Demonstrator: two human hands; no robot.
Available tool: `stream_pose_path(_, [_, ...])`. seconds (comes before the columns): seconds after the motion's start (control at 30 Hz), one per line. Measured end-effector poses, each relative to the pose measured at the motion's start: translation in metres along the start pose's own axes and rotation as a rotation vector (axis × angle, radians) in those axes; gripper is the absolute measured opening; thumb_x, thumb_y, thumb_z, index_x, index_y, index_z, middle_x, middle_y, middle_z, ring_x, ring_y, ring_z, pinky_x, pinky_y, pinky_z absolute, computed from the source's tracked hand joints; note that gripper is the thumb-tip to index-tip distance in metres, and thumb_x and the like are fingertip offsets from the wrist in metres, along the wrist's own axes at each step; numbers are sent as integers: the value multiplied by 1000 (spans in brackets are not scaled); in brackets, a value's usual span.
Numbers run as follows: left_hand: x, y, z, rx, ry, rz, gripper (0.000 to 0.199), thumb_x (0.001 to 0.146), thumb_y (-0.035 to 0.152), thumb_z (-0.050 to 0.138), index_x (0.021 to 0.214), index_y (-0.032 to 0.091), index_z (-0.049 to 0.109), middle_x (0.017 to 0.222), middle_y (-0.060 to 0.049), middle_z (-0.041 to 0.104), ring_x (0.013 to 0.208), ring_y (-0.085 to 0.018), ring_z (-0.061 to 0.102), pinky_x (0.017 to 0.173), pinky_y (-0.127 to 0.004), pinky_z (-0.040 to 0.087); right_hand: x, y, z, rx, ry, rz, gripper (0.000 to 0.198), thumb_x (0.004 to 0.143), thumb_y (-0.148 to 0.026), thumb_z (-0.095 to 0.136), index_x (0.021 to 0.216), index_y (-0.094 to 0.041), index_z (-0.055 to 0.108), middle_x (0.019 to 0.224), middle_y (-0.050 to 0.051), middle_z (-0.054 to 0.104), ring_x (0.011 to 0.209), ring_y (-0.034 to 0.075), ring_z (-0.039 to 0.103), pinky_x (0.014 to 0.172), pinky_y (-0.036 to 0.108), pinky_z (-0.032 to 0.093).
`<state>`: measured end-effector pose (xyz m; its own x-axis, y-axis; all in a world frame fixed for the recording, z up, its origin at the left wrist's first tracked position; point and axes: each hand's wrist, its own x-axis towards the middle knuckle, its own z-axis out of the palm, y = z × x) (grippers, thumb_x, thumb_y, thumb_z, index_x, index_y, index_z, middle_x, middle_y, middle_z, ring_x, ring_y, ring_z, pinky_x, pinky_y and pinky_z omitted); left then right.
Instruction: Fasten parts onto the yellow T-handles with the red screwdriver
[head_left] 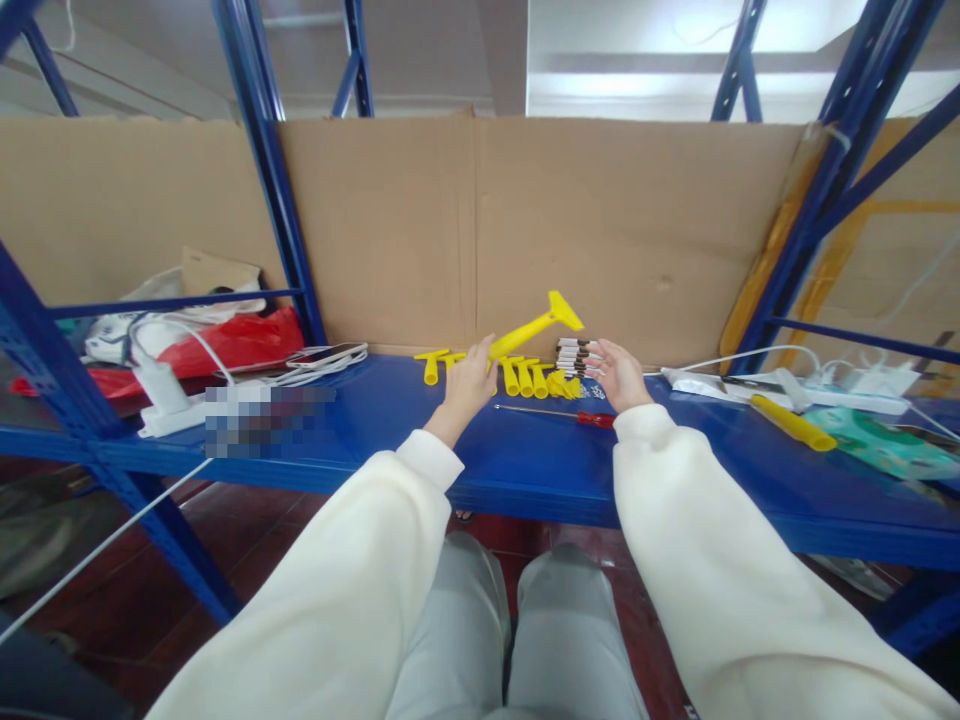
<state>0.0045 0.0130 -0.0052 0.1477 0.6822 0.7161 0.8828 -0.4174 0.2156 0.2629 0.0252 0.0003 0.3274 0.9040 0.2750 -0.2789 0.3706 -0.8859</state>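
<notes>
My left hand (469, 382) is wrapped round the handle of a yellow plastic scraper (525, 332), whose flared head points up and to the right. My right hand (621, 374) is at the right end of a stack of small white pieces with dark ends (574, 357), its fingers curved and apart. Beneath the hands, several yellow scraper-like handles (525, 379) stand in a row on the blue shelf (360, 420). A pile of small yellow parts (564, 385) and some tiny metallic pieces (594, 391) lie beside them. In front is a screwdriver with a red handle (595, 420).
Cardboard (600, 220) closes off the back of the shelf. At left are a white power strip (176, 412), cables and a red bag (232, 345). On the right lie a yellow tube (793, 423), a green packet (885, 440) and another power strip (862, 400). Blue uprights (270, 180) frame both sides.
</notes>
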Motion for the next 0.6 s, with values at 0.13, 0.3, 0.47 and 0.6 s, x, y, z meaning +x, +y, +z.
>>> stream_pose_path(0.13, [9,-26,-15,4,88,-343,50,99,21,48,149,15,51,140,-16,65,127,-30,64,102,-37,51,-7,-1,4,2,-11,48,7,83,-21,68,87,-22,62,91,2,76,69,11,67,58,21,54])
stream_pose_path(0.3, [7,-56,-19,16,64,-694,43,95,21,53,137,13,63,124,-19,73,123,-34,66,100,-42,53,-11,-1,8,-20,-25,66,9,81,-20,71,85,-22,63,87,1,76,63,10,65,56,20,53])
stream_pose_path(0.47, [2,-66,-15,12,-4,-785,41,92,16,52,129,13,69,119,-21,74,119,-35,67,96,-41,54,-14,-1,10,-71,-36,71,8,82,-16,70,82,-21,63,85,1,75,61,9,64,55,19,51])
stream_pose_path(0.6, [2,-65,-13,41,-27,-774,39,92,22,56,126,13,71,118,-21,74,116,-34,69,94,-41,53,-15,0,10,-101,-64,67,9,82,-18,72,80,-21,64,85,2,74,62,10,65,55,20,51])
